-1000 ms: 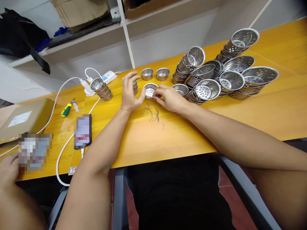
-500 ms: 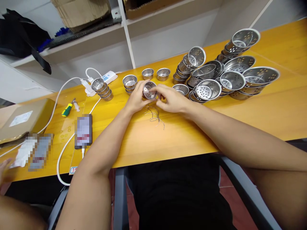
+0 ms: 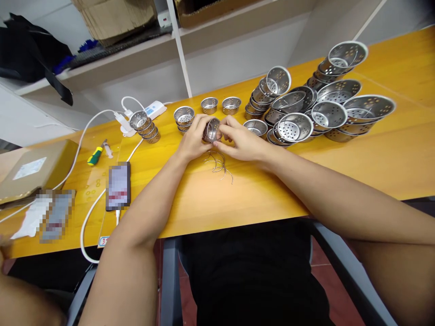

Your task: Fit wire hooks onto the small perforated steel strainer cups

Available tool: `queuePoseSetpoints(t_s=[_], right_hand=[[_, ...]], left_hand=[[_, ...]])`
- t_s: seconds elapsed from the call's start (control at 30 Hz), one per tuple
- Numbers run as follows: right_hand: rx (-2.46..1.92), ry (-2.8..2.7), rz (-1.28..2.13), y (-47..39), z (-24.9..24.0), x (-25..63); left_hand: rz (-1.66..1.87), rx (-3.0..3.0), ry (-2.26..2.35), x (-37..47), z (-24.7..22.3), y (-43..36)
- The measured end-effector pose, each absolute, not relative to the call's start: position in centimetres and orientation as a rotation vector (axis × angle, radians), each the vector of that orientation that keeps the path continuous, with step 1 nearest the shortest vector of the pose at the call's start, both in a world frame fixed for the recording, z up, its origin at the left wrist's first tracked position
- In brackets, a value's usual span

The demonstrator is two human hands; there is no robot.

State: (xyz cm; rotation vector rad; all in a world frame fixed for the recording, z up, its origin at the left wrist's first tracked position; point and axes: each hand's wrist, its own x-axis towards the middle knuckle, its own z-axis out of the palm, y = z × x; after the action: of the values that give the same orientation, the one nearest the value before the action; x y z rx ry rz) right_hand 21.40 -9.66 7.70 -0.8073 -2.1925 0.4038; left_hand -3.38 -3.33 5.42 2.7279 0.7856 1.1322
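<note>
My left hand (image 3: 195,139) is wrapped around a small perforated metal strainer basket (image 3: 210,128), its mouth tilted toward me and to the right. A thin curved wire handle (image 3: 213,130) shows across the opening. At the basket's right rim my right hand (image 3: 238,139) is closed in a pinch, thumb and fingertips at the handle's end; the exact contact is partly hidden. Just below both hands, several loose curved wires (image 3: 219,164) lie on the wooden table (image 3: 204,203).
Stacked strainer baskets (image 3: 294,127) crowd the right side. Smaller ones (image 3: 231,105) stand behind my hands, with another stack (image 3: 145,126) on the left. Also at left are a phone (image 3: 118,185), a white cable, a screwdriver (image 3: 95,155), a cardboard box (image 3: 37,167) and another person's arm (image 3: 23,299).
The strainer basket has tilted to the right in my left hand. My right fingertips have moved from inside its mouth to its right rim. The other person's hand at far left has drawn back.
</note>
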Motion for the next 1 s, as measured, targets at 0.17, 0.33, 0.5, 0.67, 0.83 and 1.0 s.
queuePoseSetpoints(t_s=[0.17, 0.33, 0.5, 0.67, 0.83, 1.0], right_hand=[[-0.896, -2.006, 0.376, -9.5, 7.6, 21.2], [-0.886, -1.923, 0.457, -9.3, 7.2, 20.9], [-0.878, -1.91, 0.502, -9.0, 7.4, 21.2], [-0.826, -1.884, 0.524, -8.6, 7.5, 21.3], [-0.827, -1.78, 0.541, -8.5, 7.6, 21.2], [-0.822, -1.75, 0.519, -8.1, 7.7, 22.0]], left_hand=[[1.116, 2.714, 0.866, -3.6, 5.5, -3.2], [1.125, 2.694, 0.908, -3.5, 5.8, -3.3], [1.153, 2.708, 0.945, -3.3, 6.1, -3.2], [1.142, 2.734, 0.977, -3.5, 6.9, -3.1], [1.135, 2.732, 1.007, -3.5, 7.4, -3.3], [1.481, 2.541, 1.145, -4.5, 6.2, -2.0]])
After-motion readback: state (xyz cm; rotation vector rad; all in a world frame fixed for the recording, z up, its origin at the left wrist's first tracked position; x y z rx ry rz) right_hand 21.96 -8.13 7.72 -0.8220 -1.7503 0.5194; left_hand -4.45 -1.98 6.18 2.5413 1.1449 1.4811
